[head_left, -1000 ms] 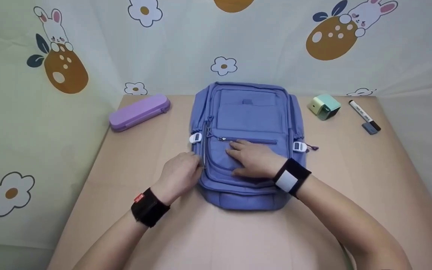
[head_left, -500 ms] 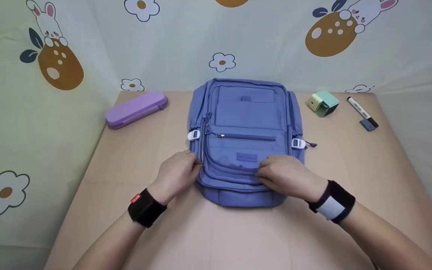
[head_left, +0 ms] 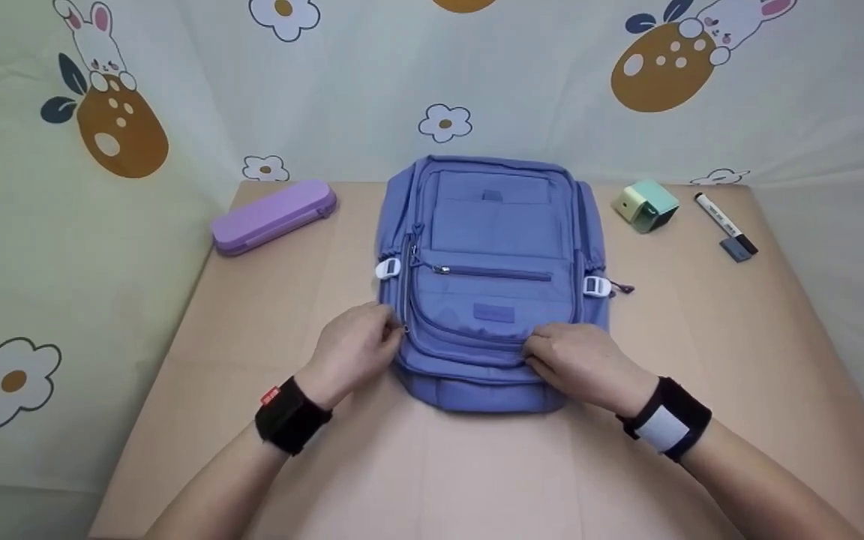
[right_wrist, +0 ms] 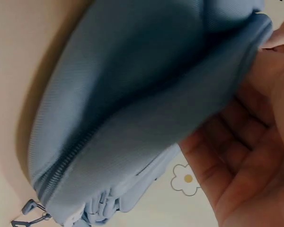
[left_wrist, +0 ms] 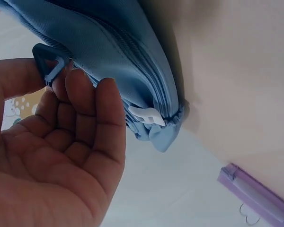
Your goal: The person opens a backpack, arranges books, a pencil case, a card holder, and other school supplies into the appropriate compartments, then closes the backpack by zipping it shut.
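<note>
A blue backpack [head_left: 503, 225] lies front side up in the middle of the table. At its lower left side my left hand [head_left: 355, 341] pinches a zipper pull [left_wrist: 46, 78], a dark looped tab seen between thumb and fingers in the left wrist view. On the lower right of the front, my right hand [head_left: 582, 364] grips a fold of the fabric with curled fingers. The right wrist view shows that fold [right_wrist: 156, 113] lifted away from the layer beneath, with zipper teeth [right_wrist: 68, 163] along the bag's edge. White buckles [head_left: 597, 286] sit on both sides of the bag.
At the back left lies a purple pencil case [head_left: 274, 217]. Back right are a mint-green and yellow pencil sharpener [head_left: 646, 206], a white marker [head_left: 721, 217] with a black cap, and a small grey block [head_left: 737, 249]. Patterned cloth walls [head_left: 357, 90] enclose the table.
My right hand has left its flat spot on the bag's front, moved right and toward me, and now grips the fabric. My left hand stays at the left side. The head view has shifted slightly.
</note>
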The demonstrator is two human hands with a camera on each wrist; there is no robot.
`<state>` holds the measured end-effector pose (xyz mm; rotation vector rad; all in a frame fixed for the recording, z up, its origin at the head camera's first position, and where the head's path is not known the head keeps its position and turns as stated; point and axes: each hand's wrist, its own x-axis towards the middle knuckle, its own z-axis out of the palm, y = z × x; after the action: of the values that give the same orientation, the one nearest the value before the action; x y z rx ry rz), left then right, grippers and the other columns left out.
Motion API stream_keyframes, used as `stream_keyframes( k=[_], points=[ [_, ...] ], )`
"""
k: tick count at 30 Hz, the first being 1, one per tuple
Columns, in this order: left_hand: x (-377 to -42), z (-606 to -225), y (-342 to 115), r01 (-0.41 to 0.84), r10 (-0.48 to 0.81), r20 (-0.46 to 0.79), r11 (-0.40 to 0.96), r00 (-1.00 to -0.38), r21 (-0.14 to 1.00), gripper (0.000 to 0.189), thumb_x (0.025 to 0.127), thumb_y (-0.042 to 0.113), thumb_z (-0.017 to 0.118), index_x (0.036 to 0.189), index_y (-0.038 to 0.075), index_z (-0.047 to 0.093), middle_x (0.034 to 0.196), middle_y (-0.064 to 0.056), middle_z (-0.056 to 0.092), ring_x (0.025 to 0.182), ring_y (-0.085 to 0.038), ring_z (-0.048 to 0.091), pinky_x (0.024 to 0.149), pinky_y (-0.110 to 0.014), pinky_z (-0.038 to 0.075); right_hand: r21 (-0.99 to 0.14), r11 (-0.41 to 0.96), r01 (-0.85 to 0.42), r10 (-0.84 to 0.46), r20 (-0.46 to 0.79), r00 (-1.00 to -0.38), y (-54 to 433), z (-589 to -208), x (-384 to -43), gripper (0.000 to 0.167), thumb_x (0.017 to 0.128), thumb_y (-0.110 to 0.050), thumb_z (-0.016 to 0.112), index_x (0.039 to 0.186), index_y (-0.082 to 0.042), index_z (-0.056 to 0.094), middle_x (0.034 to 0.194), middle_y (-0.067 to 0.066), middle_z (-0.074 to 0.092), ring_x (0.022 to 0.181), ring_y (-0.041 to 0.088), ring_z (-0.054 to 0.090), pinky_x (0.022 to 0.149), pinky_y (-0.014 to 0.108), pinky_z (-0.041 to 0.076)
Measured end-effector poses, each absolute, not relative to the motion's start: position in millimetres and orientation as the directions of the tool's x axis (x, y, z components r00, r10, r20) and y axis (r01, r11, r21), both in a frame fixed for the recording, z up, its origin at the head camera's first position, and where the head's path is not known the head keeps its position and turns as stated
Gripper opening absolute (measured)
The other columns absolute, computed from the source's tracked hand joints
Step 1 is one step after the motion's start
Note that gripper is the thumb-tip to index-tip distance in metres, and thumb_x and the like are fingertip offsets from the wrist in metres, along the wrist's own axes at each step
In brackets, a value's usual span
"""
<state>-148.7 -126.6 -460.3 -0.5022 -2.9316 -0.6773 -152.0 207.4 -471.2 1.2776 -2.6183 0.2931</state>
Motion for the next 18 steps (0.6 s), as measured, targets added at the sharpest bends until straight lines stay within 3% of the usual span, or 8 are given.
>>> stream_keyframes(
  k=[7,15,18],
  points=[
    [-134.6,-451.7,-114.6,0.343,0.317,0.134,0.833,-0.939,0.434,0.01,0.09,0.015,0.07,0.08,0.014,0.066,0.075,0.006,0.059,0.068,-0.016,0.058,0.059,-0.037,0.05,-0.099,0.637,-0.764,-0.708,0.318,-0.631,208.6,-472.4,-152.9,0.005,0.09,-0.015,0.072,0.091,-0.014,0.068,0.084,-0.002,0.068,0.074,0.018,0.066,0.06,0.036,0.056],
    [-122.2,-450.3,-100.2,0.438,0.381,0.22,0.813,-0.898,0.383,0.007,0.09,0.016,0.069,0.083,0.016,0.069,0.075,0.008,0.06,0.068,-0.014,0.06,0.057,-0.034,0.049,-0.088,0.635,-0.768,-0.703,0.348,-0.621,210.2,-472.7,-152.7,0.008,0.09,-0.015,0.072,0.088,-0.014,0.065,0.08,-0.004,0.064,0.068,0.017,0.063,0.056,0.037,0.054],
    [-123.5,-451.0,-100.6,0.421,0.365,0.213,0.819,-0.907,0.389,0.007,0.09,0.016,0.07,0.083,0.017,0.068,0.075,0.008,0.06,0.068,-0.013,0.06,0.058,-0.034,0.049,-0.103,0.635,-0.765,-0.697,0.35,-0.626,210.6,-473.1,-152.2,0.008,0.09,-0.014,0.072,0.088,-0.015,0.065,0.08,-0.004,0.064,0.069,0.016,0.063,0.057,0.036,0.054]
  ],
)
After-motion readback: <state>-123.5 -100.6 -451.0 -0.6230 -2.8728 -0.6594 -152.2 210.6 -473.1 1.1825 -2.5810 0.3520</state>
